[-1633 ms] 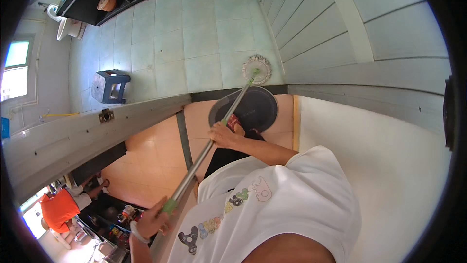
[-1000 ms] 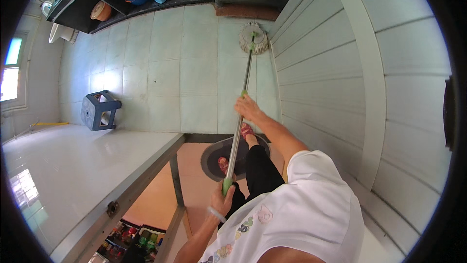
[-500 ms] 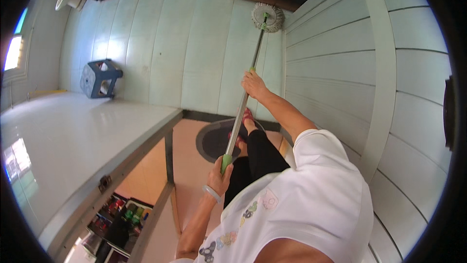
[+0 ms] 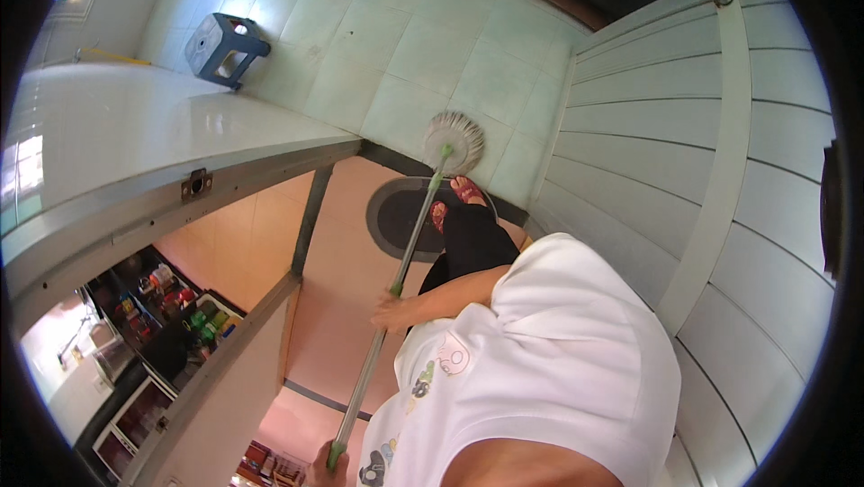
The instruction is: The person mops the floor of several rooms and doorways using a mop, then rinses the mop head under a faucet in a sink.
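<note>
On the green tiles (image 4: pixel 405 46) just past the dark mat (image 4: pixel 382 219): head of the mop (image 4: pixel 409 253), pointing away; long axis lower-left to upper-right. Right hand (image 4: pixel 392 313) wrapped round mid-pole, left hand (image 4: pixel 326 470) closed on near end.

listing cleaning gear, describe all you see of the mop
The mop has a round head of pale strands around a disc, resting on the pale green floor. Its long, silver handle, seemingly metal, has green fittings near the head, partway along and at the end. It slants to the lower left, over the dark mat. The right hand grips it beside the middle fitting; the left hand, partly cut off, holds the green end.
</note>
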{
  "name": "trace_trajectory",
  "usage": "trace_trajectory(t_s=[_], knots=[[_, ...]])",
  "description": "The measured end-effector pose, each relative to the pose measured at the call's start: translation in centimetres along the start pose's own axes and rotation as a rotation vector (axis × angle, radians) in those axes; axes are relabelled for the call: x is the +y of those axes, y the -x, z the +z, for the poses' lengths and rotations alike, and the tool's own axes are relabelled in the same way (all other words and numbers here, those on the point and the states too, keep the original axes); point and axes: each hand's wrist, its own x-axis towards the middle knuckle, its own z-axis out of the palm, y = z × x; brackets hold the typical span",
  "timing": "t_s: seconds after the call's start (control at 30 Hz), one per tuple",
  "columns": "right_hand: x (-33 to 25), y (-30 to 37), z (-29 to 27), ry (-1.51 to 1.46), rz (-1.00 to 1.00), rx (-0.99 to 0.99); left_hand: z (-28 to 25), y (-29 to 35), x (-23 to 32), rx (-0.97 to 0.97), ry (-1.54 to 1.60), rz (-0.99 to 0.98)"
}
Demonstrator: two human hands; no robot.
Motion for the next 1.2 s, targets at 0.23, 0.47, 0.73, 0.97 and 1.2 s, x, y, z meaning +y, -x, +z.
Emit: trace_trajectory(t_s=[0.23,0.47,0.73,0.97,1.2], knots=[[-0.7,-1.9,-8.8,-0.017,-0.021,-0.457,2.2,0.5,-1.4,-0.192,-0.097,-0.302],[10.9,0.6,-20.6,0.273,0.195,-0.165,-0.1,-16.3,12.7,-0.131,0.022,-0.24],[26.6,6.6,-38.4,0.436,0.273,0.13,3.3,-31.8,27.2,-0.019,0.091,0.027],[35.8,11.0,-48.4,0.611,0.31,0.114,7.4,-39.4,35.6,-0.002,0.16,0.116],[31.4,7.4,-42.1,0.528,0.245,0.093,5.1,-33.1,29.4,0.086,0.26,0.083]])
